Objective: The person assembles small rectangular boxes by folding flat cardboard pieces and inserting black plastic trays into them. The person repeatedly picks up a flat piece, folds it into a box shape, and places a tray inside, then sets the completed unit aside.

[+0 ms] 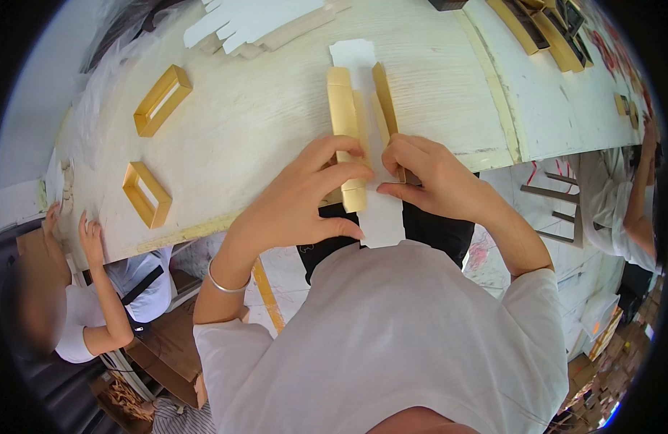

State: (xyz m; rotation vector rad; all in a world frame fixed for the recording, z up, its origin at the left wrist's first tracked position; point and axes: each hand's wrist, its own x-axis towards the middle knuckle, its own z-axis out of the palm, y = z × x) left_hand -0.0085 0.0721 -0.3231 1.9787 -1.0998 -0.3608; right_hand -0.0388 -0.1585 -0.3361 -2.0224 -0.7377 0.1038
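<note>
A long, partly folded cardboard box blank (369, 108), white on one face and gold on the other, lies in front of me with one end past the table's near edge. My left hand (305, 184) curls its fingers over the gold left side panel (342, 101). Its thumb is apart from them, near the white end flap (382, 220). On the other side my right hand (435, 173) is closed on the near end of the raised right side panel (385, 98). The fingertips hide part of the folds there.
Two gold box frames (163, 100) (147, 194) stand on the table (262, 94) to the left. A stack of flat white blanks (258, 22) lies at the far side. More gold boxes (540, 32) sit far right. Other people work at left (92, 304) and right (641, 202).
</note>
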